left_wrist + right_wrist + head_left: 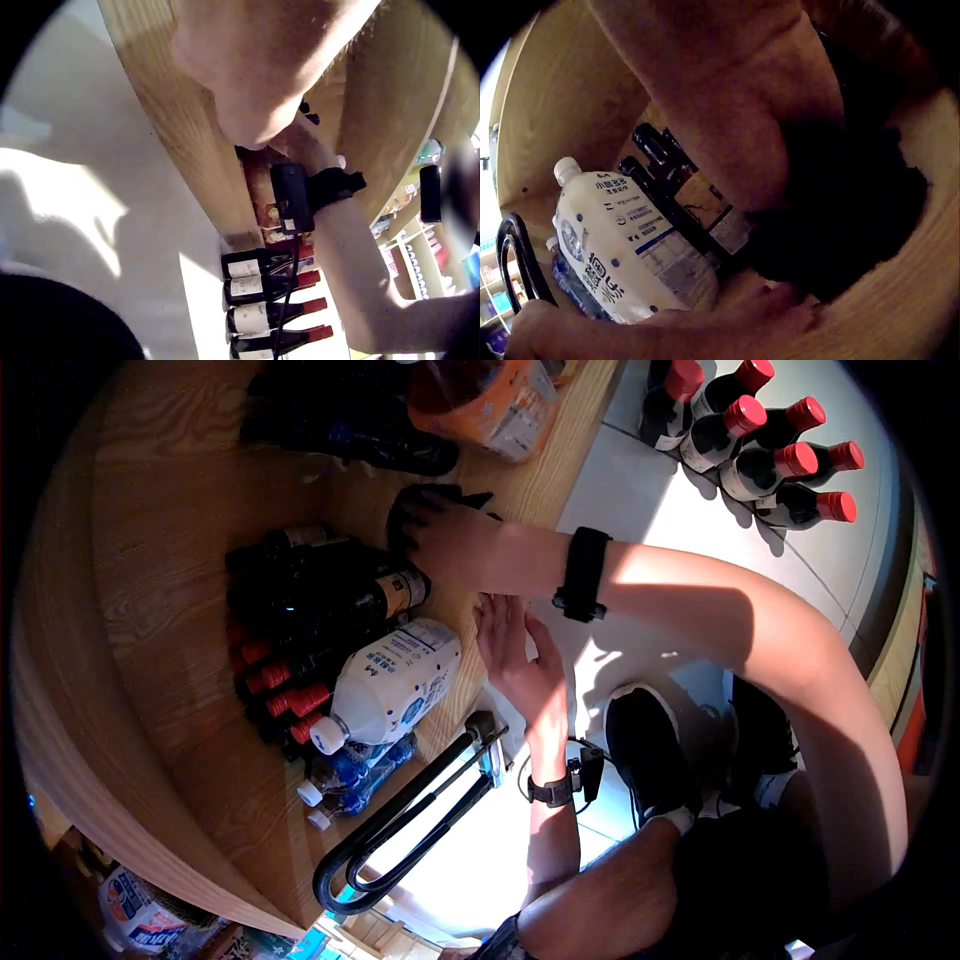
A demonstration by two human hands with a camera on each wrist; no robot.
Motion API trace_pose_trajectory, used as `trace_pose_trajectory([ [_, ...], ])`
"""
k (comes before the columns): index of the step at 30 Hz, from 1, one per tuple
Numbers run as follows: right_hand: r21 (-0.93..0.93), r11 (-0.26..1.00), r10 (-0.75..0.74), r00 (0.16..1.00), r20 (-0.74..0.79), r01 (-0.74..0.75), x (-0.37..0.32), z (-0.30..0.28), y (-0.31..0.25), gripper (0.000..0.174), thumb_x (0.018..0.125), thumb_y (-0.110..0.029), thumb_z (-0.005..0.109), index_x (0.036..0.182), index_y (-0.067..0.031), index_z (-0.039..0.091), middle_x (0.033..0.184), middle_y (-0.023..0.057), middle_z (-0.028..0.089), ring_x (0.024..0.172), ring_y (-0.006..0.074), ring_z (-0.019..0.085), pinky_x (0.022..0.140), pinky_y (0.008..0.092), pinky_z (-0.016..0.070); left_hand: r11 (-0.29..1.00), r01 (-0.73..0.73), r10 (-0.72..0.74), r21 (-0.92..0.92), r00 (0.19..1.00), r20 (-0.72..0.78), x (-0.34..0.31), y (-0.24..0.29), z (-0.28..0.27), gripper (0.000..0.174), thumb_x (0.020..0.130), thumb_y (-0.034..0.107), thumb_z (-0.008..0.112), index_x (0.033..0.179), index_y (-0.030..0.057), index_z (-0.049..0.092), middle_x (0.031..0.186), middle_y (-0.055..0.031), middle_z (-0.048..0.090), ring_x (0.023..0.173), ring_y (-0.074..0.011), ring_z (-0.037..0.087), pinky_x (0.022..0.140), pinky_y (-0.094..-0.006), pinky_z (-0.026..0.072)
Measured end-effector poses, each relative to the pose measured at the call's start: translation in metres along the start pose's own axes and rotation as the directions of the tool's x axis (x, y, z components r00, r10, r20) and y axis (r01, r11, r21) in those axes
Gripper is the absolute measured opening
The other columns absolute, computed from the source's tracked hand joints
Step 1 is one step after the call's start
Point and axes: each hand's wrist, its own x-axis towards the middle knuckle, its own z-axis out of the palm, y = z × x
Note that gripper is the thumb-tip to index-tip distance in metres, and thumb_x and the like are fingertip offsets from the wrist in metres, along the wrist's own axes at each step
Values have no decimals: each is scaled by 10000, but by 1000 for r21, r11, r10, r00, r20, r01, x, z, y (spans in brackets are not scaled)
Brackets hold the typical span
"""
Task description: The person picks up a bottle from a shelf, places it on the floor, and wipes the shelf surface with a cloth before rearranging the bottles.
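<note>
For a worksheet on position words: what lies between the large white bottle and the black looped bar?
Small clear bottles with blue on them lie between the large white bottle and the black looped bar, as the head view shows.

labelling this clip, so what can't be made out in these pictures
- Grip of the right hand: fingertips in shadow, right wrist view.
- Part of the orange container: cut off by the edge, head view.
- Label print on the floor bottles: too small, left wrist view.

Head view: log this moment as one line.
Right hand: at black item, grip unclear | left hand: open, by wooden edge | white bottle: beside dark bottles
</note>
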Motion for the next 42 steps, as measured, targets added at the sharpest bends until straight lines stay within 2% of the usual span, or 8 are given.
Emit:
trace_pose_trajectory([
  [3, 3, 1000, 8, 994, 105, -8, -7, -5, -2, 429, 893, -187, 634, 1302, -72, 693, 1430, 149, 601, 1454, 353, 436, 1237, 511, 288, 994, 80, -84, -74, 995, -48, -7, 2, 5, 308, 944, -15, 614, 1229, -26, 730, 1344, -218, 676, 1355, -399, 572, 1147, -488, 440],
  [7, 27, 1000, -8, 995, 103, 5, -22, -12, -3, 434, 897, -187, 630, 1310, -65, 685, 1449, 152, 585, 1467, 354, 425, 1245, 509, 280, 994, 79, -79, -70, 997, 1, -12, -1, 1, 361, 943, -49, 536, 1250, -14, 723, 1406, -214, 634, 1375, -416, 543, 1163, -532, 427],
  [13, 46, 999, -35, 992, 119, 30, -46, -28, -5, 420, 890, -190, 639, 1288, -70, 697, 1456, 144, 580, 1479, 343, 407, 1260, 499, 263, 981, 67, -83, -183, 993, -82, -16, -6, 5, 277, 943, -42, 562, 1144, -43, 752, 1331, -216, 680, 1309, -428, 601, 1127, -532, 469],
  [19, 31, 998, -62, 994, 91, 59, -74, -36, -7, 401, 873, -196, 649, 1251, -80, 718, 1439, 133, 594, 1471, 345, 419, 1267, 501, 249, 981, 90, -118, -174, 980, -161, -12, 3, 7, 204, 943, -72, 591, 1107, -106, 706, 1199, -228, 718, 1155, -413, 679, 1003, -502, 531],
  [24, 90, 995, -53, 993, 108, 43, -91, -36, -10, 349, 879, -209, 642, 1188, -86, 749, 1401, 136, 625, 1465, 342, 429, 1274, 506, 230, 984, 69, -101, -164, 976, -192, -14, 0, 7, 236, 958, -24, 604, 1179, -95, 645, 1196, -232, 696, 1132, -386, 668, 991, -468, 515],
  [27, 87, 996, -42, 985, 167, 28, -99, -43, -15, 408, 882, -253, 652, 1247, -94, 743, 1475, 166, 582, 1484, 370, 399, 1268, 539, 212, 982, 64, -100, -178, 974, -205, -19, -3, 7, 246, 960, -8, 607, 1190, -92, 621, 1186, -225, 679, 1125, -377, 658, 993, -463, 504],
  [34, 99, 994, -65, 986, 155, 50, -109, -52, -17, 415, 879, -249, 634, 1223, -44, 744, 1440, 191, 602, 1468, 380, 419, 1258, 554, 223, 975, 110, -150, -193, 966, -209, -29, -2, 15, 298, 921, 0, 649, 1196, -84, 572, 1177, -197, 620, 1122, -346, 615, 993, -449, 471],
  [42, 139, 983, -157, 926, 342, 115, -111, -81, -12, 469, 844, -243, 667, 1232, 20, 705, 1387, 231, 612, 1439, 394, 461, 1253, 549, 255, 980, 88, -127, -179, 967, -222, -37, -1, 13, 423, 888, 6, 676, 1269, -50, 500, 1264, -174, 500, 1204, -331, 514, 1048, -481, 406],
])
